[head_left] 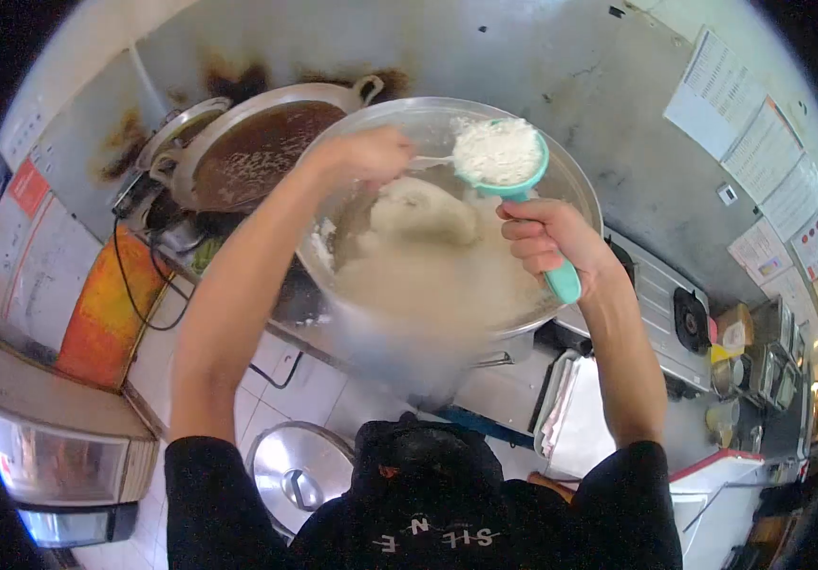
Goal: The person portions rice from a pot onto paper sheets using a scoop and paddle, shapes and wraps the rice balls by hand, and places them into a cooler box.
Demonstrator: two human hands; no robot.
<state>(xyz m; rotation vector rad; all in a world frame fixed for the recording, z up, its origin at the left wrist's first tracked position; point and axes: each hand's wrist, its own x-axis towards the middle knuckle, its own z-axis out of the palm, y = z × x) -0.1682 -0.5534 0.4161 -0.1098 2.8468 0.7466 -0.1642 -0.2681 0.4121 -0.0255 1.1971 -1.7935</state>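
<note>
My right hand (551,242) is wrapped round the handle of a teal strainer (564,281), whose round basket holds a heap of white powder (497,152). Across from it, my left hand (376,155) is closed above the left part of a large metal basin (587,185). A thin pale strip runs from its fingers toward the strainer; what it belongs to is unclear. Inside the basin lies a pale, lumpy mass (423,211) with white powder around it. A whitish blur covers the basin's near side.
A wide pan of brown liquid (262,152) stands behind on the left, beside a smaller pot. Gas burners (691,321) line the right side. A round metal lid (302,475) is low at left, near a dangling black cable. White sheets (582,418) lie in a tray.
</note>
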